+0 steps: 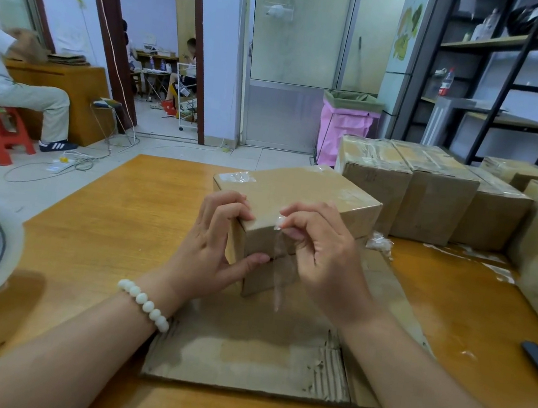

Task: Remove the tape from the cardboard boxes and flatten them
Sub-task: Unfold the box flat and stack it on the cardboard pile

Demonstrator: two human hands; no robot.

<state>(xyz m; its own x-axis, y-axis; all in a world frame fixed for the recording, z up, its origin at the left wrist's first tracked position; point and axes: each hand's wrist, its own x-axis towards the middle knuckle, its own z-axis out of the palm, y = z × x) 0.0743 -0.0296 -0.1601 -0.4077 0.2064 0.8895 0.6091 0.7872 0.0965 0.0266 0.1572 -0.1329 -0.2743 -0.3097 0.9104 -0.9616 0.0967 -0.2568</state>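
Left hand (pixel 216 248) grips the box (pixel 304 191) lying lengthwise away rightward on the bench (pixel 120 217); right hand (pixel 319 256) pinches loose tape (pixel 277 267).

Reaches forward with both arms bare, left forearm (pixel 61 340) and right forearm (pixel 433 400) angling inward from the lower corners. Wears a bracelet of round white beads (pixel 143 303) on the left wrist. Holds with the left hand (pixel 217 245) the near corner of a brown cardboard box (pixel 297 187), fingers curled over its top edge, thumb stretched along the front face. Pinches with the right hand (pixel 319 256), between thumb and bent fingertips (pixel 288 213), the upper end of a strip of clear tape (pixel 277 267) hanging just beside the left thumb.
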